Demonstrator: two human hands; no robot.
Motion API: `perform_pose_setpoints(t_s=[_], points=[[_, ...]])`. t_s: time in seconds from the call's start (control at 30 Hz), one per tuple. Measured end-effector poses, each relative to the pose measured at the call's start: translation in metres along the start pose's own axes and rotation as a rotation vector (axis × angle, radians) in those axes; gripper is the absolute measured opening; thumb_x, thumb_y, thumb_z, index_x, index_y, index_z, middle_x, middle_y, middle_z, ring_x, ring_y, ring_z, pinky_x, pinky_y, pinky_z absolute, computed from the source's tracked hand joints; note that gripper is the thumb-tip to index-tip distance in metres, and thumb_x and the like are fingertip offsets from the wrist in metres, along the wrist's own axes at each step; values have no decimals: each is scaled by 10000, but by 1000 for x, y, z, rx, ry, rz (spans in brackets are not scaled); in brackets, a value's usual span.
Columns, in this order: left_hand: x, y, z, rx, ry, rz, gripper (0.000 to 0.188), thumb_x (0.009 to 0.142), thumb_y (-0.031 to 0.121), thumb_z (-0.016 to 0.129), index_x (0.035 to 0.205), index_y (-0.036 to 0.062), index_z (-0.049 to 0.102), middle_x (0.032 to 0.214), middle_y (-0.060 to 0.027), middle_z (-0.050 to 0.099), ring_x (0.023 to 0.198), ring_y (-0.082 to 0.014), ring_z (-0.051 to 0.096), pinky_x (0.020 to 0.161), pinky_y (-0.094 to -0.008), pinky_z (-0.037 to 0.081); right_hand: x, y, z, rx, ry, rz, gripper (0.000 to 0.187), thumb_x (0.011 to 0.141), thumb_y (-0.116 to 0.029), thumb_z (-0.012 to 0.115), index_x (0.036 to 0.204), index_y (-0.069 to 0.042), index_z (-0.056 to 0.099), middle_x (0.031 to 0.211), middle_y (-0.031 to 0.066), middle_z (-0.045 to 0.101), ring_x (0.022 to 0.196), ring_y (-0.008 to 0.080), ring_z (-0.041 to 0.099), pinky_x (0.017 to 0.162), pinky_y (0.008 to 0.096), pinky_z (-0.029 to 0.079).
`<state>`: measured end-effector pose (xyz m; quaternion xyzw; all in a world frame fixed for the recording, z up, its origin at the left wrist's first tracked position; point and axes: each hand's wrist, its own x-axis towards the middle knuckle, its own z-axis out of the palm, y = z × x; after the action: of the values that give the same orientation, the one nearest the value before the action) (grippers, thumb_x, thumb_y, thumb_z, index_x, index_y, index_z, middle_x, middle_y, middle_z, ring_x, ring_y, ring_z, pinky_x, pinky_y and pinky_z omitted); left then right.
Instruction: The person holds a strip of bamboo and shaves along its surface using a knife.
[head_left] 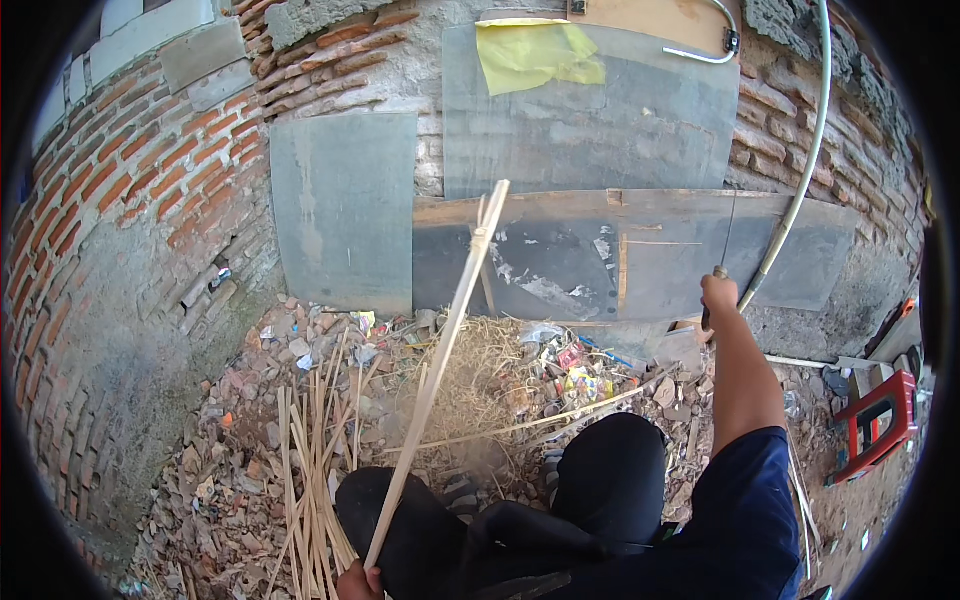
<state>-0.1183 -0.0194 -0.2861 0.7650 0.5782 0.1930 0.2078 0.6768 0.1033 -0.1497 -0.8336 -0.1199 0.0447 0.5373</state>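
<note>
Low at the bottom edge, my left hand (358, 582) is closed round the lower end of a long pale bamboo strip (435, 370). The strip slants up and away, with a node and a split sliver near its far end. Out to the right, my right hand (718, 296) grips the handle of a long thin-bladed knife (729, 238), its blade pointing up and apart from the strip. Cut bamboo strips (318, 470) lie in a bundle beside my left knee, over the rubble.
Rubble and litter (230, 480) cover the ground, with a heap of bamboo shavings (480, 375) ahead of my knees. Grey panels (345, 210) lean against the brick wall (130, 180). A long curved pole (800, 190) rises at the right, near a red plastic stool (880, 430).
</note>
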Motion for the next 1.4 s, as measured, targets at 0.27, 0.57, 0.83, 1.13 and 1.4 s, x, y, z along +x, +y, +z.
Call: perform_pose_setpoints(t_s=[0.27, 0.57, 0.83, 1.13, 1.4], points=[[11, 19, -19, 94, -4, -13, 571, 1020, 501, 371, 918, -21, 580, 629, -174, 546, 522, -330, 518, 472, -421, 411, -39, 84, -81, -39, -150, -49, 152, 770, -124, 630, 867, -12, 595, 661, 41, 561, 508, 148, 524, 462, 315, 415], [12, 31, -21, 165, 59, 23, 463, 1017, 443, 455, 856, 15, 529, 644, -168, 510, 518, -341, 485, 484, -433, 401, -119, 41, -50, -302, -384, -558, 302, 776, -181, 711, 1008, -4, 634, 741, 149, 651, 655, 261, 638, 640, 393, 499], [6, 38, -22, 220, 95, 27, 362, 1015, 351, 506, 890, 12, 534, 601, -145, 525, 479, -313, 505, 445, -423, 382, -224, -38, 5, -451, -724, -978, 304, 743, -225, 702, 1002, -83, 633, 793, 171, 688, 755, 396, 663, 683, 477, 531], [3, 50, -31, 175, -47, -118, 253, 1003, 267, 539, 1013, 15, 561, 647, -164, 588, 485, -310, 546, 444, -419, 414, -265, -68, 62, -740, -1034, -1304, 228, 770, -252, 647, 961, -130, 619, 810, 114, 698, 787, 342, 689, 698, 485, 541], [1, 65, -29, 221, 57, -127, 236, 1000, 242, 546, 997, 7, 565, 646, -161, 571, 501, -320, 521, 472, -440, 410, -226, -92, 78, -773, -967, -1171, 275, 759, -256, 664, 994, -114, 642, 849, 139, 703, 856, 356, 685, 746, 491, 540]])
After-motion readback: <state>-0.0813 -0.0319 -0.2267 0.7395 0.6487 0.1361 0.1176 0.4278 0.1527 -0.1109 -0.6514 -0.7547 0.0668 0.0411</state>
